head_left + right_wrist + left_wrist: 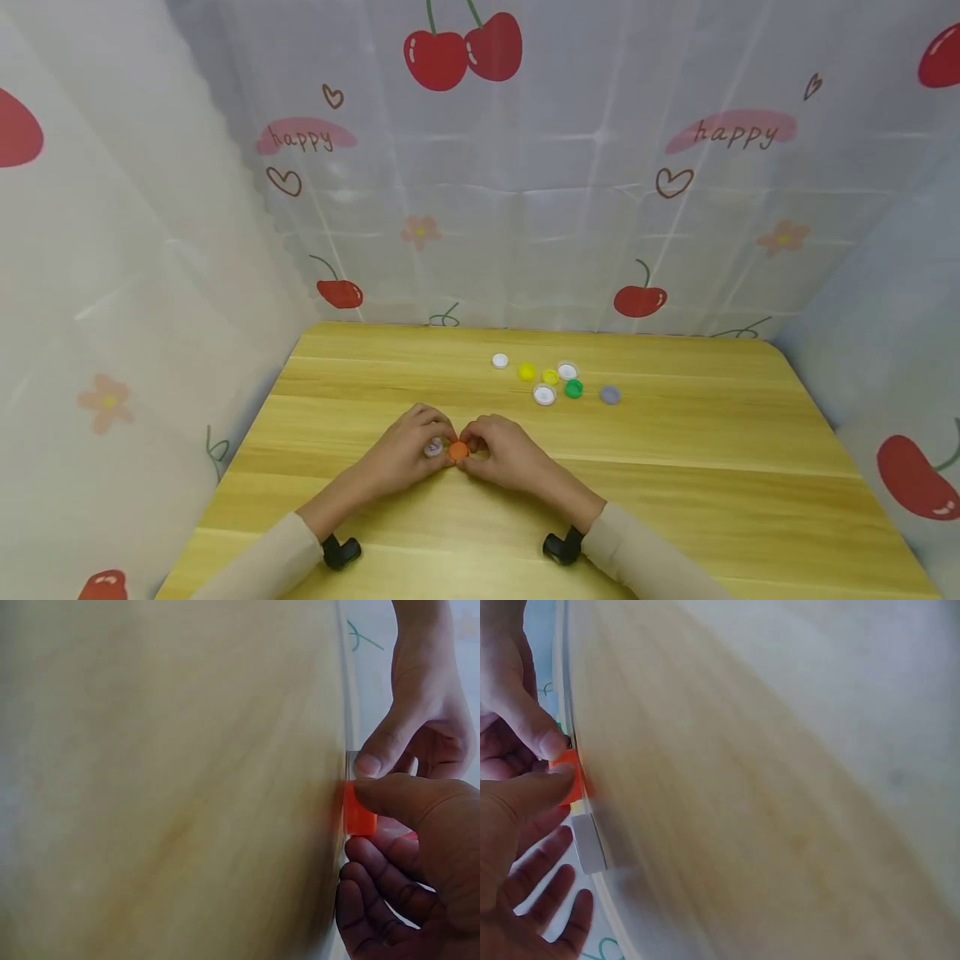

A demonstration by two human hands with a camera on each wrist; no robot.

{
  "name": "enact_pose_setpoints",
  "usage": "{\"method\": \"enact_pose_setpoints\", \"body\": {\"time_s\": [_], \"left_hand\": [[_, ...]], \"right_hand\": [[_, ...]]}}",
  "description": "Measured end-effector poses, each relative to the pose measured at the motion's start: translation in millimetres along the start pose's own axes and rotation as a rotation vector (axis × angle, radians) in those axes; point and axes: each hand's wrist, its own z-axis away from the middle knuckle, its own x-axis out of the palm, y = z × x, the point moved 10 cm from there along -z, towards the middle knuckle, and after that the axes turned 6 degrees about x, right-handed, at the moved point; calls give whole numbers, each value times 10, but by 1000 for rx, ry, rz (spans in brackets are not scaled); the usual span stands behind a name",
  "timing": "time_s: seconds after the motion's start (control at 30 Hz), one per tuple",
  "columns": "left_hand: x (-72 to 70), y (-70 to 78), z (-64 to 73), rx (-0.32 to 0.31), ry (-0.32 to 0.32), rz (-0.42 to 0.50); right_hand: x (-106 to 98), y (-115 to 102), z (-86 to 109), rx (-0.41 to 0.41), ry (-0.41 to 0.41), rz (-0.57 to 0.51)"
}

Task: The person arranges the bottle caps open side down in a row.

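An orange bottle cap [458,451] sits on the table between my two hands. My left hand [411,444] pinches it from the left; its thumb lies against the orange cap [568,782], while the other fingers are spread in the left wrist view. From the other side my right hand [508,452] pinches the same cap [361,813] between thumb and curled fingers. A small white round cap with a dark mark [433,447] lies beside the orange one, within the curve of my left hand. That white cap [589,844] stands apart from my lower fingertips.
Farther back on the wooden table [675,500] lie several caps: white [500,361], yellow [527,372], green [573,389] and grey [611,395]. Two clear-rimmed white caps [544,394] are among them. A cherry-printed curtain [517,250] surrounds the table's back and sides.
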Motion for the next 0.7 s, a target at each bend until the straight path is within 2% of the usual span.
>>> {"method": "enact_pose_setpoints", "body": {"time_s": [0.17, 0.4, 0.57, 0.7], "left_hand": [[54, -17, -25, -23, -35, -3], [59, -12, -29, -24, -35, 4], [59, 16, -131, -38, -38, 25], [91, 94, -311, -36, -60, 53]], "right_hand": [[9, 2, -24, 0, -6, 21], [-10, 26, -15, 13, -11, -17], [-213, 202, 74, 63, 16, -85], [-458, 463, 152, 113, 93, -140]]}}
